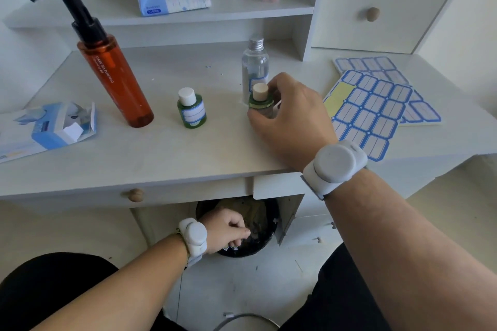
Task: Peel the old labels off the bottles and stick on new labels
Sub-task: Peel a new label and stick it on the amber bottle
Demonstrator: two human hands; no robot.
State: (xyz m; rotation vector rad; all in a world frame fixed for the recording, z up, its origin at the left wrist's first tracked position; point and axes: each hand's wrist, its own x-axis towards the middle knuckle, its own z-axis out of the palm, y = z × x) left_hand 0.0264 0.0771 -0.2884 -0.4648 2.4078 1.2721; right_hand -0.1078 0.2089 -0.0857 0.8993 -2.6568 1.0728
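Small cork-capped green bottle [260,101]: upright, axis vertical, enclosed by right hand [291,118] grip. Label sheets [372,110] lay at three o'clock. Left hand [227,231] pinched scrap over bin [265,239].

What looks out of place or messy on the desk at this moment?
A torn-open blue and white box lies on its side at the desk's left edge, flaps splayed. Small specks dot the desktop behind the bottles. The bottles stand upright, and no spill shows.
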